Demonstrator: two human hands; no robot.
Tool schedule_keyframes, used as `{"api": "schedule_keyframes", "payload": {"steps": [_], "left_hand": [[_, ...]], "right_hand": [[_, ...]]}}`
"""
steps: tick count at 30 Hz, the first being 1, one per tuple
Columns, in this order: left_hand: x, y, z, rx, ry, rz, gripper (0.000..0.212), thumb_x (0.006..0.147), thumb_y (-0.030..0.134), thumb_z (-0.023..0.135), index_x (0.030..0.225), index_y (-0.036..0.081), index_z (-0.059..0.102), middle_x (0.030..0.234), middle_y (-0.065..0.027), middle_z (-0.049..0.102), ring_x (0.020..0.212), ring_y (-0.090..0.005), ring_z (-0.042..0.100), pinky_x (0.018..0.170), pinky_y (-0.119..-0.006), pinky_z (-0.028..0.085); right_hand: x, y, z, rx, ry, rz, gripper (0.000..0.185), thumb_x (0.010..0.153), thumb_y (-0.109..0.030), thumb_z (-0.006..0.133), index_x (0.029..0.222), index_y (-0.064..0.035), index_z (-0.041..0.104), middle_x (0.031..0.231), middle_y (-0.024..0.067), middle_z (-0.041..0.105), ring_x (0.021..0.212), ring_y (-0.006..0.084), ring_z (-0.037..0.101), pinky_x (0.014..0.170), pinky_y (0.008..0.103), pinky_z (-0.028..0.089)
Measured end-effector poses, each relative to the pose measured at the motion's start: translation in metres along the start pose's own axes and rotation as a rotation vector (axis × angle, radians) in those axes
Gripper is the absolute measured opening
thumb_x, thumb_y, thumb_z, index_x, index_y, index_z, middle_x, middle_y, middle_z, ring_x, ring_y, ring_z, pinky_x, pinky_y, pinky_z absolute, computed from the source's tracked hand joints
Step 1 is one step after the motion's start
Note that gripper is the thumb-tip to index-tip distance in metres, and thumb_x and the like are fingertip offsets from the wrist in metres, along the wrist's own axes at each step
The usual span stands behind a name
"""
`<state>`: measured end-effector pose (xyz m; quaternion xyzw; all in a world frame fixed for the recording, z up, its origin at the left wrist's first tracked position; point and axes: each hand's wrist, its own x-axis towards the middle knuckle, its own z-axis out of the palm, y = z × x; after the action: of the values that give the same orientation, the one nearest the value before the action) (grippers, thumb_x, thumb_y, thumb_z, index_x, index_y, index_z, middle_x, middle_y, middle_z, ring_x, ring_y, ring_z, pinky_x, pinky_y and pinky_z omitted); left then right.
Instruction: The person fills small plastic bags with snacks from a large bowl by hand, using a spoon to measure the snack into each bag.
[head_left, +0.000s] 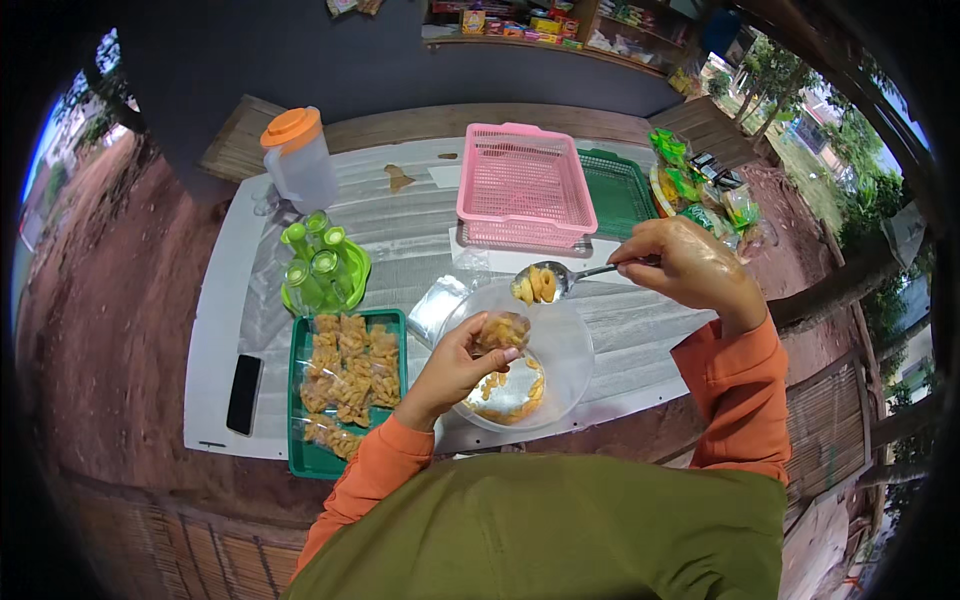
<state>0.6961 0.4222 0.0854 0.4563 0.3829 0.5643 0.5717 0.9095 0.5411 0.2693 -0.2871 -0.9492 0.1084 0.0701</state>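
Observation:
Between the fingers of my left hand is a small clear plastic bag with golden snack pieces inside. My right hand grips a metal spoon by its handle. Several yellow snack pieces lie in the spoon's bowl, just above and to the right of the bag. Both hands are over or near a large translucent plastic bowl. Loose snack pieces are scattered on its bottom, partly hidden by my left hand. Left of the bowl, a green tray carries several filled snack bags.
A phone lies at the table's left. Behind the tray stand glasses in a green rack and an orange-lidded jug. A pink basket, a green basket and packaged goods stand at the back. Clear plastic bags touch the bowl.

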Motion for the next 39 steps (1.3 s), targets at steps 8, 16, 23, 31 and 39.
{"api": "schedule_keyframes", "payload": {"steps": [8,16,23,31,39], "left_hand": [[0.002,0.000,0.005,0.034,-0.074,-0.065,0.038,0.084,0.010,0.061,0.118,0.001,0.048,0.102,-0.0051,0.058,0.092,-0.0135,0.058,0.073,-0.028,0.050],[0.004,-0.004,0.007,-0.029,-0.055,-0.044,0.037,0.083,0.015,0.064,0.116,0.004,0.050,0.096,-0.0008,0.057,0.084,-0.0074,0.055,0.071,-0.023,0.048],[0.005,-0.009,0.003,-0.055,-0.062,-0.052,0.037,0.082,0.013,0.065,0.114,0.003,0.051,0.099,-0.0012,0.057,0.086,-0.0082,0.055,0.072,-0.024,0.048],[0.001,0.002,0.001,-0.137,0.026,-0.004,0.036,0.081,0.012,0.065,0.113,0.003,0.051,0.099,-0.0020,0.058,0.089,-0.0101,0.056,0.072,-0.025,0.049],[0.005,-0.001,-0.001,-0.116,-0.011,-0.048,0.035,0.081,0.011,0.065,0.113,0.003,0.052,0.102,-0.0027,0.058,0.090,-0.0099,0.056,0.077,-0.024,0.048]], "right_hand": [[-0.005,-0.001,0.013,-0.192,0.140,-0.077,0.009,0.071,-0.011,0.065,0.079,-0.0062,0.067,0.073,0.0081,0.059,0.069,0.0274,0.058,0.060,0.0372,0.045],[-0.006,0.000,0.013,-0.171,0.172,-0.100,0.011,0.072,-0.010,0.065,0.081,-0.0056,0.068,0.069,0.0082,0.056,0.063,0.0267,0.056,0.056,0.0360,0.043],[-0.005,0.019,0.014,0.097,0.019,0.013,0.016,0.073,-0.013,0.062,0.082,-0.0022,0.067,0.077,0.0126,0.063,0.073,0.0276,0.060,0.065,0.0355,0.047],[-0.026,0.048,0.061,0.138,0.052,0.057,0.016,0.074,-0.012,0.063,0.084,-0.0011,0.067,0.070,0.0108,0.061,0.064,0.0234,0.057,0.059,0.0334,0.044],[0.003,-0.007,0.108,0.511,0.288,-0.005,0.027,0.075,-0.028,0.069,0.090,-0.0056,0.067,0.087,0.0077,0.059,0.073,0.0227,0.057,0.064,0.0329,0.046]]}}
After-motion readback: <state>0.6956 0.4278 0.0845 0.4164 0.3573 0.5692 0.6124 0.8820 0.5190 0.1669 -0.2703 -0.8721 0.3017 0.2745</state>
